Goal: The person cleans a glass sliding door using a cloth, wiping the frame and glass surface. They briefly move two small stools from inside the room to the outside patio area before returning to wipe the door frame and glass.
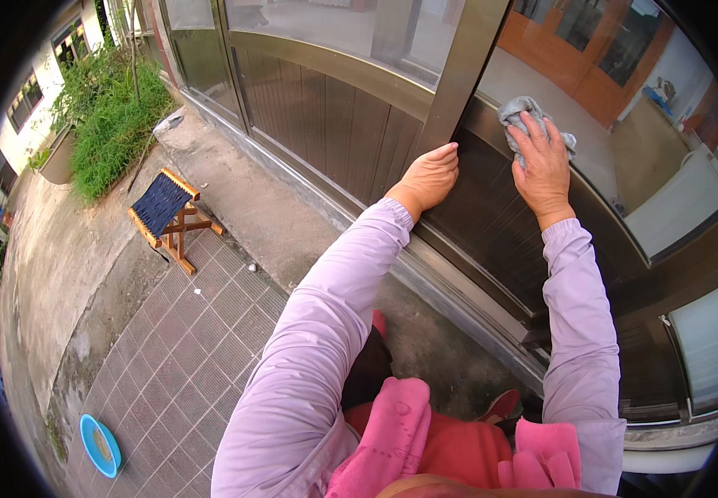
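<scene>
My right hand [543,163] presses a grey cloth [528,118] against the lower edge of the glass pane [558,75] in a metal-framed sliding door. The cloth is bunched under the fingers and sticks out on both sides of them. To its left, my left hand [431,177] rests with curled fingers at the edge of the upright metal door frame [458,68]. No object shows in that hand. Dark ribbed panels [321,112] fill the lower part of the doors. Both arms reach forward in light purple sleeves.
A wooden folding stool [163,202] with a dark woven seat stands left on the paving. Further down lies a light blue basin [100,445]. A concrete ledge [259,211] and metal track run below the doors. Grass and a planter [59,155] are at the upper left.
</scene>
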Available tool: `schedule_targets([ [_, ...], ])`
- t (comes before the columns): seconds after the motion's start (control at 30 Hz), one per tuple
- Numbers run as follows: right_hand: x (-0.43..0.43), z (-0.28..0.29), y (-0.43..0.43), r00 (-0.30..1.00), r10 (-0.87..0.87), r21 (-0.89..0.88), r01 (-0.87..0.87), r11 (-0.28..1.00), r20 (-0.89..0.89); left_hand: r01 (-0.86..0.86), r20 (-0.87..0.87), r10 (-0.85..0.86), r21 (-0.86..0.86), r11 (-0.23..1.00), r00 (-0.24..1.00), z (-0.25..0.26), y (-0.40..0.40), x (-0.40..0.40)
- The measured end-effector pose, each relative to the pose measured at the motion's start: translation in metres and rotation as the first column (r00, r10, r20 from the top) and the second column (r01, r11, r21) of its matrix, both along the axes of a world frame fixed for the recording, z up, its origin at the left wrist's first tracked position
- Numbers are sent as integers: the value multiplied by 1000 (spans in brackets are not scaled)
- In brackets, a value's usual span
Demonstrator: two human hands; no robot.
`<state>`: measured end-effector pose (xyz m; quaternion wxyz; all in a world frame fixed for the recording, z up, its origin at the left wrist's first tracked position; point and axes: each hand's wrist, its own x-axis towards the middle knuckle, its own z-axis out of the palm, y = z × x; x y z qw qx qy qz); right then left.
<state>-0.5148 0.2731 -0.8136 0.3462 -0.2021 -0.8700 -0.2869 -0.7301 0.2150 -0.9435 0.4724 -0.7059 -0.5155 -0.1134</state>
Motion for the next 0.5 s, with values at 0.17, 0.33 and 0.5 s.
schedule_targets([
  [0.17, -10, 3, 2, 999, 26, -16, -26, 1000, 19, -81, 36, 81, -12, 997, 996, -4, 3, -16],
  [0.33, -13, 5, 2, 998, 62, -38, -61, 997, 28, -168, 127, 167, -2, 986, 978, -9, 5, -47],
  [0.5, -32, 12, 3, 993, 95, -40, -92, 995, 67, -187, 222, 183, -2, 982, 958, -5, 8, -79],
])
